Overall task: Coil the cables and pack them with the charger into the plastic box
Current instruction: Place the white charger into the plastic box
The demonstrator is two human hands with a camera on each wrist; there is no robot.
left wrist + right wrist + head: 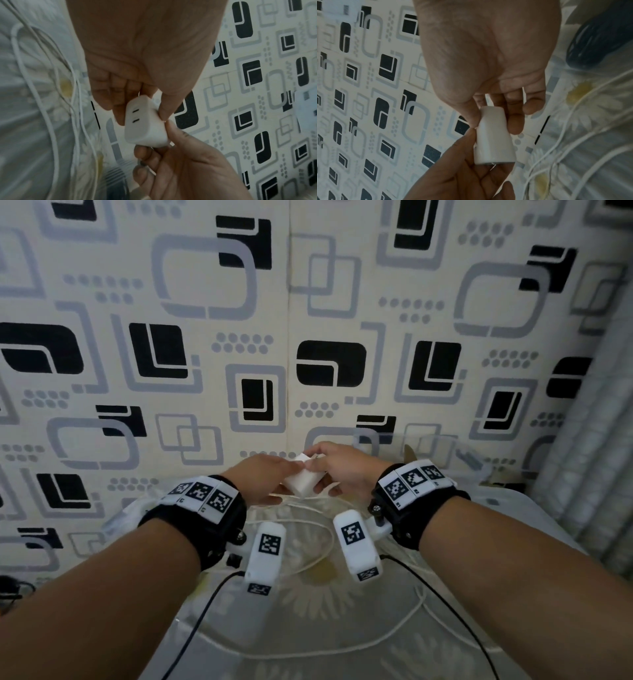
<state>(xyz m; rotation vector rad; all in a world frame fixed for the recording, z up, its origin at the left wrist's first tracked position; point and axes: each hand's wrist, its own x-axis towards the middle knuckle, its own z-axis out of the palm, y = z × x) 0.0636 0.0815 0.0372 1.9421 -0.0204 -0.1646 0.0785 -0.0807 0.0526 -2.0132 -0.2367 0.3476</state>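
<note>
Both hands hold a white charger (303, 481) just above the far part of the table, close to the wall. My left hand (270, 477) pinches its left end between thumb and fingers, and my right hand (330, 470) grips the other end. In the left wrist view the charger (145, 125) shows two empty ports on its face. The right wrist view has its plain side (494, 136). Loose white cables (318, 542) lie uncoiled on the tabletop below the hands. A clear plastic box (442, 446) stands at the back right, beyond my right hand.
A patterned wall (308, 302) rises right behind the table's far edge. The table (342, 628) has a daisy-print cover. Thin black wires (202, 607) run from the wrist cameras toward me. A dark object (599, 44) lies on the table to the right. A curtain (592, 440) hangs at the right.
</note>
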